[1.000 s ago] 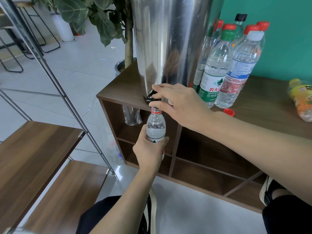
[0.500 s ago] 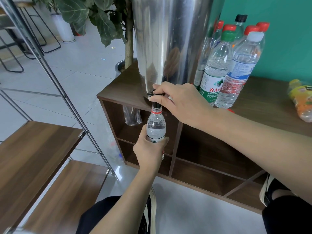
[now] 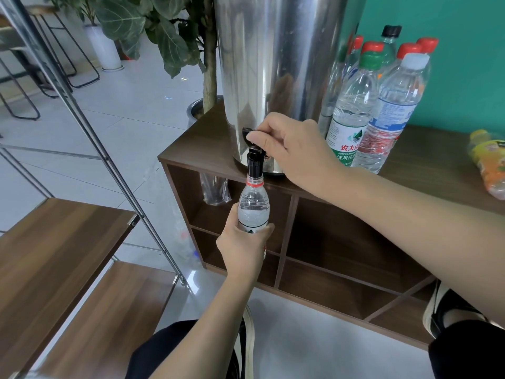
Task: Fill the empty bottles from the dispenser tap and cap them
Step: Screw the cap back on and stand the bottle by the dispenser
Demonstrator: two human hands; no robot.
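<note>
Your left hand [image 3: 241,246] grips the bottle [image 3: 253,206] upright, its long axis in line with the tap [image 3: 254,165] and its mouth right under the spout. Your right hand [image 3: 293,149] pinches the tap lever above; the bottle looks nearly full.

A teal wall [image 3: 464,50] fills the upper right. Pale floor tiles [image 3: 109,110] spread across the upper left, where black stools [image 3: 19,86] and a leafy plant [image 3: 164,31] stand. A dark wooden cabinet [image 3: 341,242] with open cubbies sits centre; wooden shelves [image 3: 54,255] on a metal frame occupy the lower left.
</note>
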